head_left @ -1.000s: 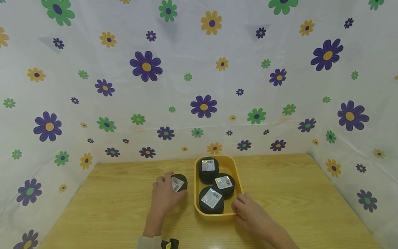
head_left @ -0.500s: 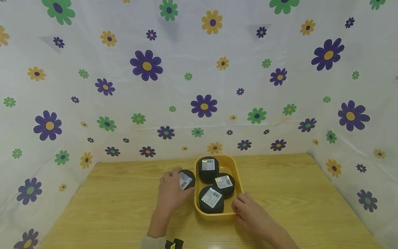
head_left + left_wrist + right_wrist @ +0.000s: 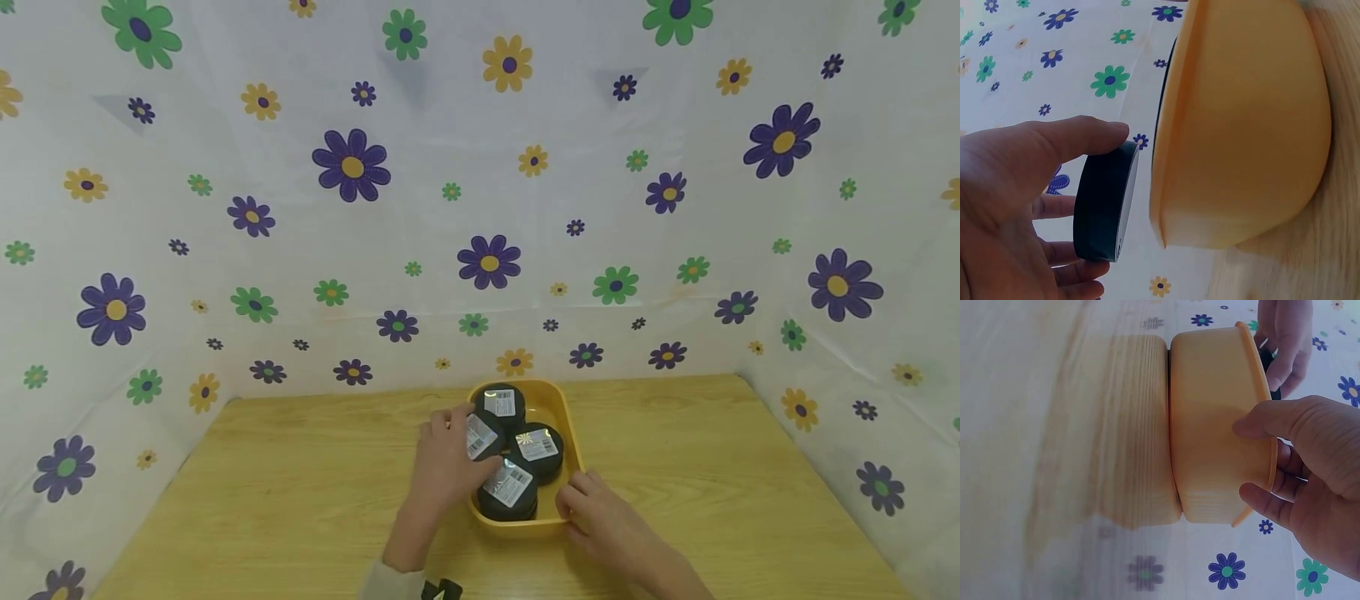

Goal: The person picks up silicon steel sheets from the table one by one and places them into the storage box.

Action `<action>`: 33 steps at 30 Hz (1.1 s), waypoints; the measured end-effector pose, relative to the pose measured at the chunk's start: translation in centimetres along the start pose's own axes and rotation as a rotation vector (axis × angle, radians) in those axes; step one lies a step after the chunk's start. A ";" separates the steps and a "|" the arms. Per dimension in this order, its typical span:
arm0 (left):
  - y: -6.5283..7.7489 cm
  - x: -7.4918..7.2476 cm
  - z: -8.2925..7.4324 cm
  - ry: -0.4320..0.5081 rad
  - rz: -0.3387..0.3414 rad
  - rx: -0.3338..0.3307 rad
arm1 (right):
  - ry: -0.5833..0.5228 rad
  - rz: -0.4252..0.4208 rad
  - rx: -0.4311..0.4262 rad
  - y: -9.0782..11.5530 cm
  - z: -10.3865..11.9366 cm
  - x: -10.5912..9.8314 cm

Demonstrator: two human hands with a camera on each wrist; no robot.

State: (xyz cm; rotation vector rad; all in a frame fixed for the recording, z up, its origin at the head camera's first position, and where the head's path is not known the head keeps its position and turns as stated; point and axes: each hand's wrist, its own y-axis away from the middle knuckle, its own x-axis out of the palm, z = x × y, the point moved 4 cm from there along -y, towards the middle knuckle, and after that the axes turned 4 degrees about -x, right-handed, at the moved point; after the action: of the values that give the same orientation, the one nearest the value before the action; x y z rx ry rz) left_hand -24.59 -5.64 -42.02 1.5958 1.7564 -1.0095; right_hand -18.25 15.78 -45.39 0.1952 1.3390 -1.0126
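Note:
My left hand [image 3: 442,462] grips a flat round black container [image 3: 483,437] with a silver barcode label, its thumb and fingers on opposite edges. It holds the container over the left side of a yellow plastic bin [image 3: 553,408]. In the left wrist view the held container [image 3: 1100,203] is clear of the bin's wall [image 3: 1241,125]. Inside the bin sit similar black containers at the back [image 3: 500,403], right [image 3: 537,448] and front [image 3: 507,493]; some look stacked. At the bin's near right corner, my right hand [image 3: 603,517] pinches the rim, thumb outside on the wall.
The bin stands on a wood-grain table [image 3: 315,483], close to its back edge. A white flowered cloth [image 3: 420,183] hangs behind the table and along both sides. A black strap-like item [image 3: 442,590] shows by the left sleeve.
My left hand has carried the black container rightward from the table left of the bin to above the bin. The right hand has kept its hold on the bin's corner.

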 end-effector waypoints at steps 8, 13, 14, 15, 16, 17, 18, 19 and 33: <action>-0.8 1.5 -1.9 -0.032 -0.002 0.100 | -0.009 0.050 0.055 0.0 -0.1 0.0; -1.4 2.3 -2.9 -0.063 0.003 0.142 | 0.001 0.041 0.043 0.1 -0.1 0.0; -1.5 2.4 -3.1 -0.071 0.008 0.147 | 0.002 0.037 0.038 0.2 -0.1 0.0; -1.6 2.6 -3.4 -0.083 0.012 0.151 | 0.001 0.035 0.035 0.2 -0.1 0.0; -1.7 2.7 -3.6 -0.097 0.015 0.158 | 0.001 0.031 0.031 0.2 -0.1 0.0; -1.8 2.9 -3.8 -0.111 0.018 0.161 | 0.000 0.028 0.027 0.2 -0.1 -0.1; -1.9 3.0 -4.0 -0.120 0.020 0.164 | -0.004 0.031 0.030 0.3 -0.1 -0.1; -1.9 3.1 -4.2 -0.129 0.020 0.170 | -0.007 0.034 0.030 0.3 -0.1 -0.1; -2.4 5.0 -5.4 -0.239 0.043 0.216 | -0.022 0.038 0.003 0.0 -0.1 -0.1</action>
State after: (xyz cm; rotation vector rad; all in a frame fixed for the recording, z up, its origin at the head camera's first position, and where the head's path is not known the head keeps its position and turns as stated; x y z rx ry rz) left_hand -27.16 1.67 -42.65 1.5578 1.4879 -1.3470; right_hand -18.29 15.90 -45.29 0.2102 1.3096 -0.9823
